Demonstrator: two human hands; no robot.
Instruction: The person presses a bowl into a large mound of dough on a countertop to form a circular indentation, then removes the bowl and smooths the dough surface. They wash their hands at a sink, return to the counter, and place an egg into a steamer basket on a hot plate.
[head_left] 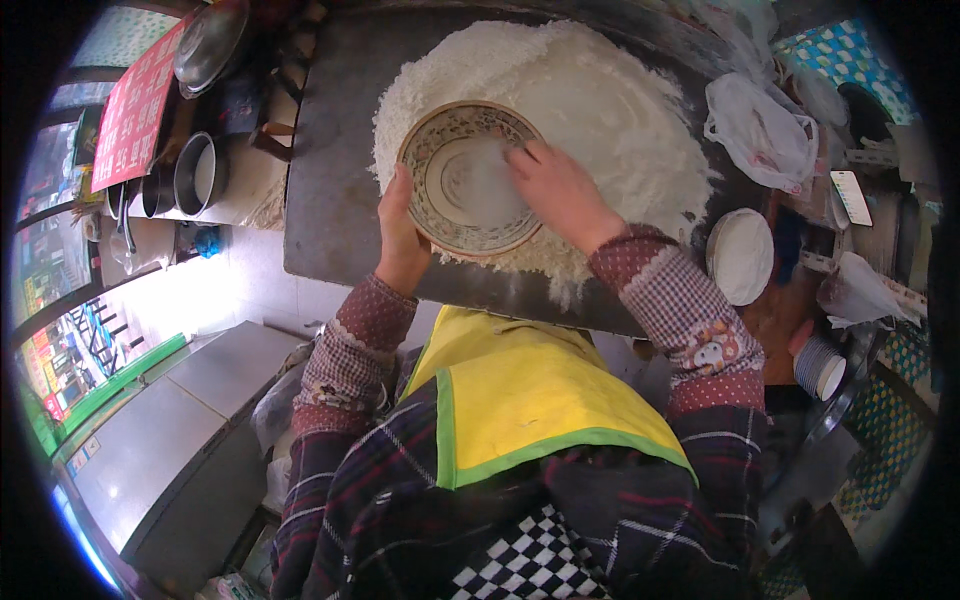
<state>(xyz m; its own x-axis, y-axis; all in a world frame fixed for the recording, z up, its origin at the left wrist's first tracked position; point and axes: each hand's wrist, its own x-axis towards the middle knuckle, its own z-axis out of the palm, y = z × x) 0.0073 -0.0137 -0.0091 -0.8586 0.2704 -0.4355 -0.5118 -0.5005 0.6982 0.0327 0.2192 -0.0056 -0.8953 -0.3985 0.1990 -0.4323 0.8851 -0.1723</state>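
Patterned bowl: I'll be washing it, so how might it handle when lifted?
The patterned bowl is probably stiff and breakable, given its ceramic look. White powder around it may make it slippery. Being wide and flared, it might tip if pressed.

Daylit windows [66, 268], pale tiles [262, 272], grey-topped counter [150, 440]

Left hand [402, 242] pointing up, right hand [565, 192] slanting inward, loosely curled

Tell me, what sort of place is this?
Probably a small food stall or kitchen where dough is made. A wide heap of white, flour-like powder lies on the dark worktop, a patterned bowl is in use over it, and dark pans stand to the left.
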